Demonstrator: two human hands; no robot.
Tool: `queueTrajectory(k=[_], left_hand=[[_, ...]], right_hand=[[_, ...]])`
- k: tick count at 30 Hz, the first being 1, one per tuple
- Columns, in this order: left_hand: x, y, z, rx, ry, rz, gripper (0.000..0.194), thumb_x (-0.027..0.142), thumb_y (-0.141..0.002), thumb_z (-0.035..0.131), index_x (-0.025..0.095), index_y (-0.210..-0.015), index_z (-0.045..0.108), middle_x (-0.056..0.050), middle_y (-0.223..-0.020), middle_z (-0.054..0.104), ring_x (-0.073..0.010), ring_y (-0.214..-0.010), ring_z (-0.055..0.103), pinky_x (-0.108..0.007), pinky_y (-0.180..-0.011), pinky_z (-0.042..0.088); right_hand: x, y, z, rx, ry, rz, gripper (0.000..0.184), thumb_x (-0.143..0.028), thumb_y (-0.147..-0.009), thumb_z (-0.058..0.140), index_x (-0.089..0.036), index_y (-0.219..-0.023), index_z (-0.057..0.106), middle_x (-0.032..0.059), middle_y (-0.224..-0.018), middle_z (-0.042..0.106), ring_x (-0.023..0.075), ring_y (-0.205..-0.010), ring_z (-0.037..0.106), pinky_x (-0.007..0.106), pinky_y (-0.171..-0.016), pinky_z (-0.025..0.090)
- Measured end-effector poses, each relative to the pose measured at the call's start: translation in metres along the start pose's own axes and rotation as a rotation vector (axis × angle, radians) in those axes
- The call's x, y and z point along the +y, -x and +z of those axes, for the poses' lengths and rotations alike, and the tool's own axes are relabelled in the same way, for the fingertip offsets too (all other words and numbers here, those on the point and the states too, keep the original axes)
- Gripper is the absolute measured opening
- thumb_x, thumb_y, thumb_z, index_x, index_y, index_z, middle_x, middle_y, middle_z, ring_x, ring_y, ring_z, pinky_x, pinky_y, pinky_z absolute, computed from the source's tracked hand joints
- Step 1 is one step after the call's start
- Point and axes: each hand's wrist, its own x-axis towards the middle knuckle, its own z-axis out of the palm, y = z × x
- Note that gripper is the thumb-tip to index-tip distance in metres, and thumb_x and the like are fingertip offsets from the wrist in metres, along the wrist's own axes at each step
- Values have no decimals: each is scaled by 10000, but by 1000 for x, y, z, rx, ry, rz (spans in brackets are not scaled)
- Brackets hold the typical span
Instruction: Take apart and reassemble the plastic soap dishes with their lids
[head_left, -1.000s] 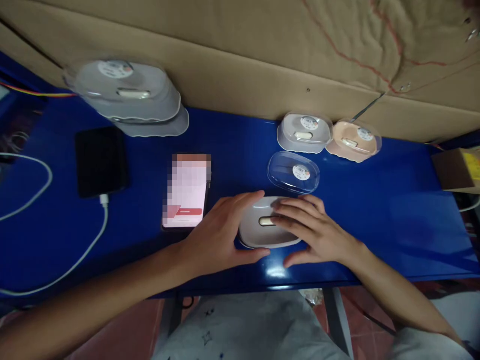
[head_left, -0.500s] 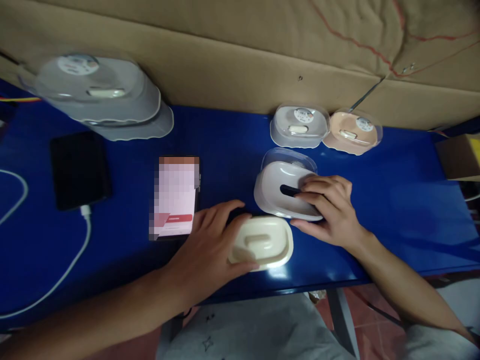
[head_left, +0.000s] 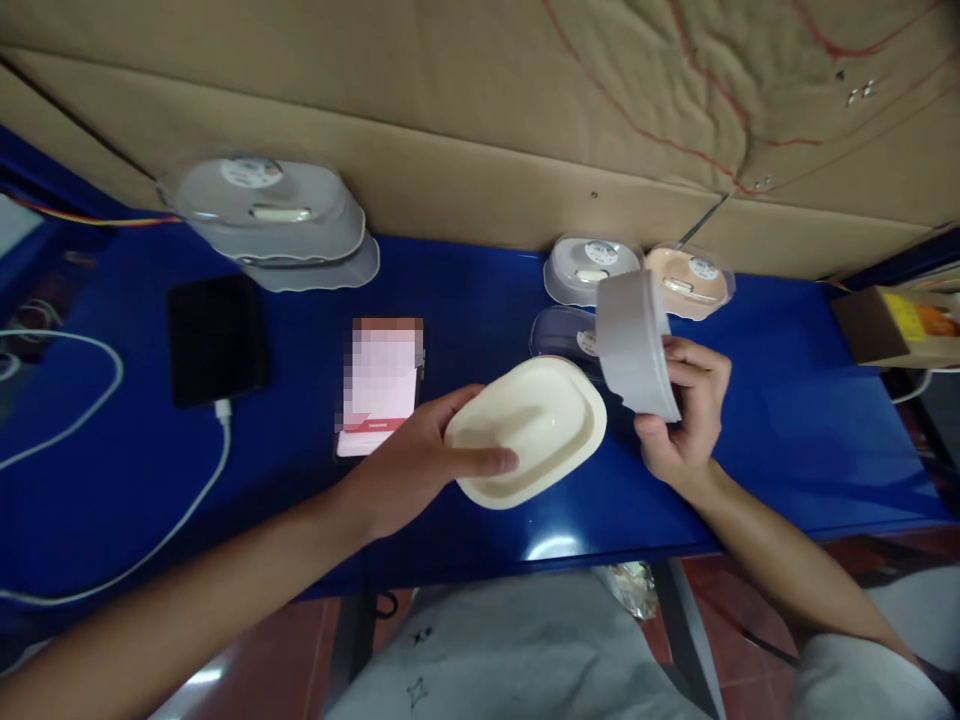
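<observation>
While the left hand (head_left: 412, 462) is closed on the cream tray (head_left: 551, 430), its thumb over the inside, the right hand (head_left: 699, 415) grips the grey shell (head_left: 630, 345), tipped on its side. The tray has just come up from the blue table (head_left: 465, 560), and the shell has turned from nearly flat, so the two pieces are apart. Both look like smooth, rigid plastic; the tray is a rounded oval with a low ridge. Behind them lies a transparent lid (head_left: 556, 325).

Single head-worn view, looking forward and steeply down over blue table (head_left: 780, 420), wearer's lap (head_left: 495, 650) at bottom edge.
</observation>
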Motion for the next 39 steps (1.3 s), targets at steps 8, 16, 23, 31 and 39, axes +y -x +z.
queueTrajectory(k=[8, 16, 23, 31, 39], left_hand=[[-9, -9, 3, -36, 341, 8, 204, 254, -741, 899, 198, -915, 808, -1, -841, 782, -165, -800, 688, -259, -780, 528], [2, -3, 3, -114, 583, -73, 400, 473, -984, 656, 200, -1249, 780, -75, -1267, 777, -270, -1240, 664, -301, -930, 551], [-16, -3, 9, -83, 438, -3, 517, 388, -834, 891, 254, -1310, 739, -74, -1321, 759, -308, -1288, 643, -332, -973, 511], [-10, -6, 5, 118, 406, -66, 480, 517, -858, 842, 227, -1232, 765, -76, -1251, 774, -285, -1177, 675, -286, -821, 543], [-12, -10, 4, 100, 426, -122, 434, 566, -1039, 607, 197, -1165, 797, -76, -1137, 798, -228, -1100, 690, -262, -818, 557]], right_hand=[[-7, 4, 6, -328, 66, -342, 510, -537, -1057, 581, -288, -1502, 561, 97, -1254, 667, 315, -1220, 656, 499, -1050, 504], [-9, 4, 10, -579, 42, -396, 494, -328, -1113, 529, -210, -1590, 488, 112, -1407, 703, 267, -1417, 571, 459, -1232, 361], [-13, 9, 12, -690, 126, -397, 563, -414, -1117, 506, -239, -1641, 401, 116, -1527, 629, 264, -1485, 509, 464, -1255, 313], [36, 3, 10, -595, 248, 118, 706, -535, -1059, 570, -326, -1677, 299, 165, -1699, 402, 405, -1582, 366, 658, -1221, 329], [28, 5, 7, -515, -31, 260, 573, -534, -1121, 378, -342, -1659, 341, 109, -1652, 497, 308, -1552, 448, 564, -1240, 409]])
